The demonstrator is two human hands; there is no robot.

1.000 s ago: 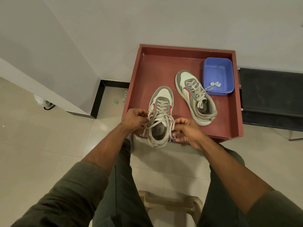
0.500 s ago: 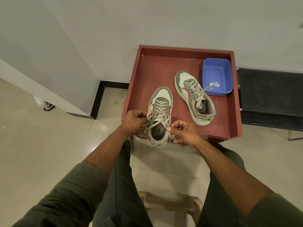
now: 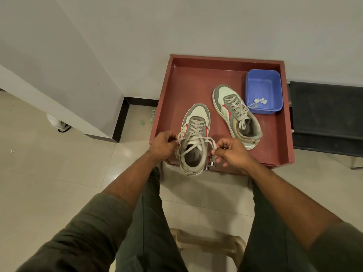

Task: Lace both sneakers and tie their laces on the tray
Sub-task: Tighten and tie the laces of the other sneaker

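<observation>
pale floor tiles and a plain white wall frame a red tray (image 3: 196, 79) that sits on a low stand against the wall, and both sneakers rest on it. the near sneaker (image 3: 193, 138) lies at the tray's front edge with its heel hanging just past the rim, toe pointing to the wall, probably pulled close so the seated person can reach the top eyelets without leaning. its lace (image 3: 191, 144) is threaded up the tongue and crosses over the opening, one end going out to each side.

the left hand (image 3: 164, 143) pinches the left end of the lace, fingers curled round it, and the right hand (image 3: 230, 152) pinches the right end the same way. the two hands stand apart on either side of the shoe, so the ends are drawn outward; this looks like snugging the lacing before a knot, which is not yet made.

the far sneaker (image 3: 235, 114) lies further back and to the right, angled, laced, with a loop of its lace draped over the rim of a blue tub (image 3: 263, 91). whether that one is properly tied i cannot tell. a small white scrap (image 3: 260, 101) lies inside the tub.
</observation>
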